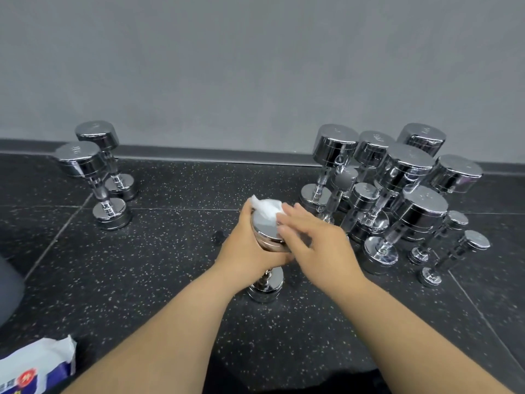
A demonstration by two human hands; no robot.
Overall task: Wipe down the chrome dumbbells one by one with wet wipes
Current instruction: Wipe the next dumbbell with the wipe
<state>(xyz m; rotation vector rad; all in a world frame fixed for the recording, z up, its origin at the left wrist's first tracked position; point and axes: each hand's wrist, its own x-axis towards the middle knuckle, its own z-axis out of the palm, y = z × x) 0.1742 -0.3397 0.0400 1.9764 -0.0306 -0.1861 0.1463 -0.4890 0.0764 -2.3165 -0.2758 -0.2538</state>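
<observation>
A chrome dumbbell (265,284) stands upright on the black speckled floor in the middle of the view. My left hand (250,245) wraps around its upper head from the left and holds it steady. A white wet wipe (265,207) lies crumpled on the flat top of that head. My right hand (312,237) presses on the wipe from the right, fingers flat and spread across the near part of it. The handle is mostly hidden behind my left hand.
Two upright chrome dumbbells (93,177) stand at the left by the wall. Several more dumbbells (397,189) of mixed sizes cluster at the right. A pack of wet wipes (37,368) lies at the bottom left. A grey wall (255,66) runs along the back.
</observation>
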